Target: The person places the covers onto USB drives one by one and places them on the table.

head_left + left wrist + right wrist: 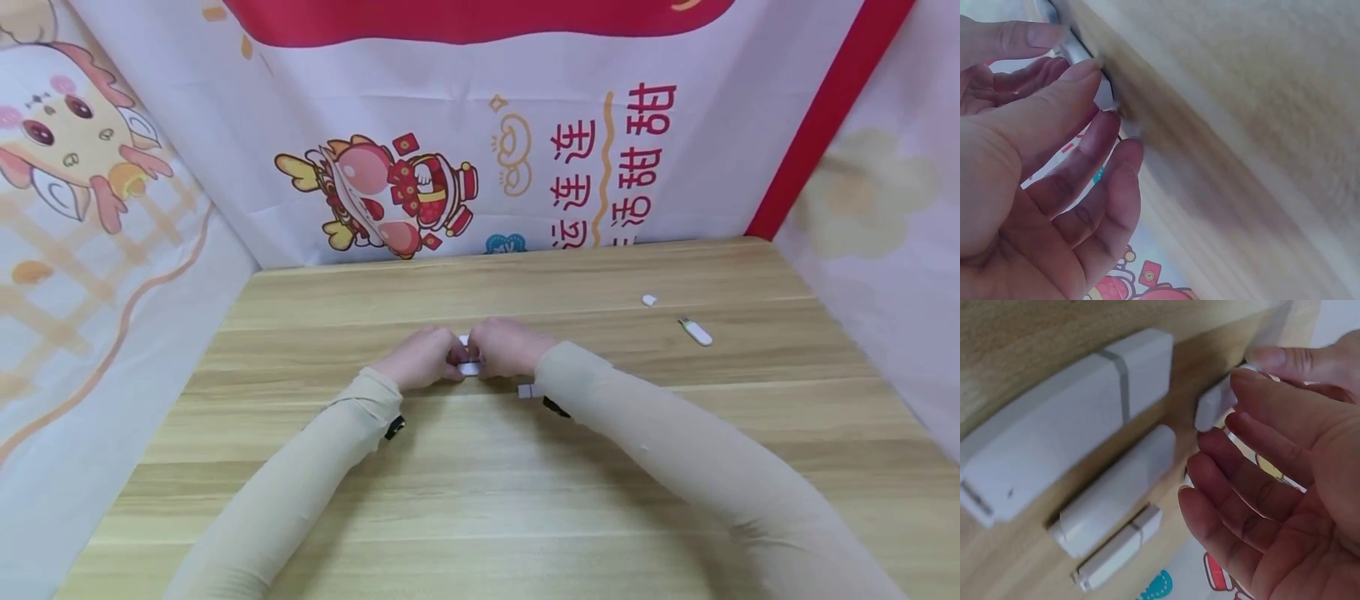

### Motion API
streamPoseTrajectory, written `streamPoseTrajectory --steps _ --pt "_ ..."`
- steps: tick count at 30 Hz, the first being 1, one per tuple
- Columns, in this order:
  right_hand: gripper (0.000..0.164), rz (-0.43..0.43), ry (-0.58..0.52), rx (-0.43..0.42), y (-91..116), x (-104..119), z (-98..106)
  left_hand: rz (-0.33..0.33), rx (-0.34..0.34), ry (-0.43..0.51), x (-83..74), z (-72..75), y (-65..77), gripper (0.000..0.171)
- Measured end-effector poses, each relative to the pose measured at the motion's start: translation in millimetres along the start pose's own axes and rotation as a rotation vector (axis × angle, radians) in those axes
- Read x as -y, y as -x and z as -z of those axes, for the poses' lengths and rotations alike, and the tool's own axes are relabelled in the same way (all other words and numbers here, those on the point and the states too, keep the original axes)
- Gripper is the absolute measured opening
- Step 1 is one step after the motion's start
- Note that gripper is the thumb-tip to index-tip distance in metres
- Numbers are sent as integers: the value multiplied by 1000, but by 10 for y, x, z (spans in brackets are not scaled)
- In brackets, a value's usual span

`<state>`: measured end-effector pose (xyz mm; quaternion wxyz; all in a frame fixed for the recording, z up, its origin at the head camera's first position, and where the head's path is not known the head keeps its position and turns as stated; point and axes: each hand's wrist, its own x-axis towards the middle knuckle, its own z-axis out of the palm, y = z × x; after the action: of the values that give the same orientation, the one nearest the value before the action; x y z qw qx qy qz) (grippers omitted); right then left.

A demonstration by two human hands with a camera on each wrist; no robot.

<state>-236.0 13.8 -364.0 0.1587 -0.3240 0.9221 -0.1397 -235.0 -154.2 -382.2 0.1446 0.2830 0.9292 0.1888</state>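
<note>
Near the middle of the table, my left hand point(426, 357) and right hand point(510, 346) meet at a small white USB stick point(469, 368). In the left wrist view, the left thumb and fingers pinch the near end of this white stick point(1104, 94). The right hand point(1285, 444) pinches it between thumb and index finger in the right wrist view, its other fingers loosely bent. Much of the stick is hidden by fingertips. Beside the right hand lie a large white stick with a grey band point(1066, 425), a rounded white stick point(1122, 487) and a smaller banded one point(1122, 547).
Toward the back right of the wooden table point(450, 500) lies an uncapped white USB stick point(697, 333), its metal plug showing. A small white cap point(648, 300) is near it. Another pale piece point(528, 391) pokes out beside the right sleeve. Printed cloth point(450, 92) hangs behind.
</note>
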Motion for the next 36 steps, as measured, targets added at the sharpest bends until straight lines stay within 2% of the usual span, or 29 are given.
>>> streamPoseTrajectory --steps 5,11,17,22,27,32,36 --pt "28 -56 12 4 170 -106 156 6 13 10 -67 13 -51 16" --pt "27 -76 85 -63 460 -330 446 33 -17 -1 -228 100 -145 29" --pt "25 -106 76 -127 832 -625 772 -9 -47 -53 -467 203 -337 32" --pt "22 -135 81 -229 1187 -978 931 -77 -48 -89 -718 224 -597 30" --pt "19 -199 88 -291 1555 -1372 958 -171 -33 -138 -1020 216 -910 31" --pt "15 -276 88 -288 1865 -1659 907 -239 -15 -212 -1314 195 -1216 28" --pt "12 -313 91 -292 2043 -1936 787 -276 3 -265 -1549 83 -1562 26"
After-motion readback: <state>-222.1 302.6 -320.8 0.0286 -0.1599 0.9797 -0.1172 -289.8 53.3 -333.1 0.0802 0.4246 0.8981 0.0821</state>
